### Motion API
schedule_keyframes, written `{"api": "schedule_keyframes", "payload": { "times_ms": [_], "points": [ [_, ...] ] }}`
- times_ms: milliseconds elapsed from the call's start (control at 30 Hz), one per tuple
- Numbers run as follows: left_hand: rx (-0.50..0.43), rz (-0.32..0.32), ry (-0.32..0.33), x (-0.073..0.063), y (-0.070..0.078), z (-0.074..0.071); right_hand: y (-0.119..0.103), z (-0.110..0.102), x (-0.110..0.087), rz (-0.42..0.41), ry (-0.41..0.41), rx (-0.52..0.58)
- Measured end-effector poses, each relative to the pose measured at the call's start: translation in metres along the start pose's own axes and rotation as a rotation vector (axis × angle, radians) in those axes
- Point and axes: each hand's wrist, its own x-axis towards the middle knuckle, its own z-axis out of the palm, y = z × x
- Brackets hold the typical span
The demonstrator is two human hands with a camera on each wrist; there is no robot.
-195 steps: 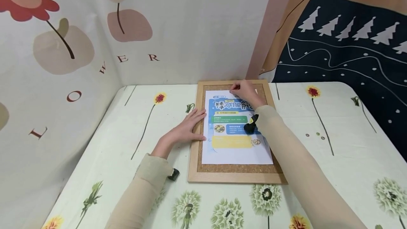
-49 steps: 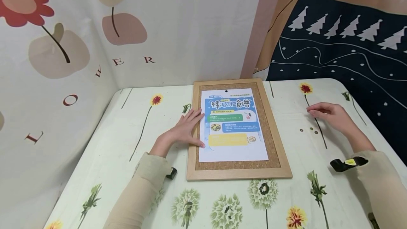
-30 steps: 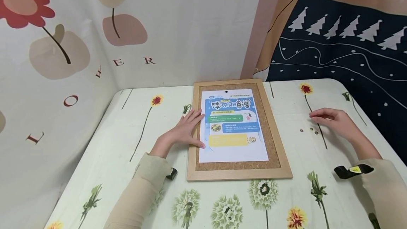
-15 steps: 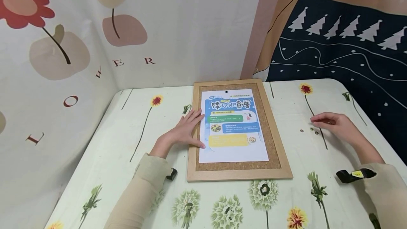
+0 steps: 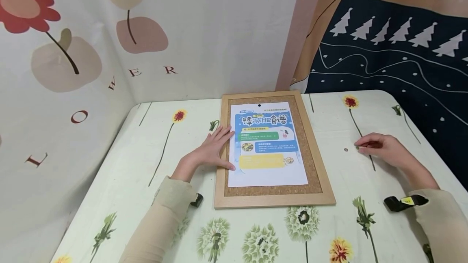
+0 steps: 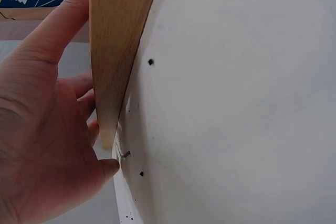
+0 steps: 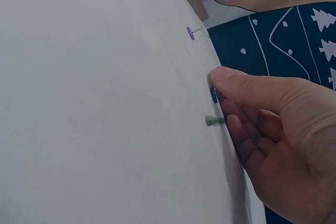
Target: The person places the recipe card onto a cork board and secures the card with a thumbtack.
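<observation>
In the head view my left hand (image 5: 208, 149) rests spread on the left edge of a wood-framed cork board (image 5: 318, 165). Its fingertips reach the printed sheet (image 5: 268, 177), which has a dark thumbtack (image 5: 259, 105) at its top edge. Out to the right, my right hand (image 5: 384, 149) pinches with thumb and forefinger at a small thumbtack (image 5: 357, 147) low over the cloth. The right wrist view shows a blue thumbtack (image 7: 213, 95) right under those fingertips, a blurred green thumbtack (image 7: 214, 121) by the curled fingers, and a purple thumbtack (image 7: 191, 33) farther off.
A flower-printed tablecloth (image 5: 278, 230) covers the table under the board. One loose thumbtack (image 5: 345, 149) lies between board and right hand. Behind stand a pale printed curtain (image 5: 219, 31) and a dark cloth with white trees (image 5: 391, 60).
Since 6.5 seconds ago my right hand has left the sheet's top, where the dark thumbtack now shows, and gone right. In the last half second it has dropped to the loose thumbtacks.
</observation>
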Motion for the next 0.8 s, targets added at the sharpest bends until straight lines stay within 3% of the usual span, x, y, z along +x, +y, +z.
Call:
{"api": "schedule_keyframes", "payload": {
  "times_ms": [467,800],
  "points": [
    [0.002,0.005,0.000,0.003,-0.003,0.002,0.000,-0.004,-0.004,-0.027,-0.021,0.016],
    [0.006,-0.007,-0.006,0.002,-0.001,0.002,0.005,-0.004,-0.010,-0.061,0.027,-0.013]
  ]
}}
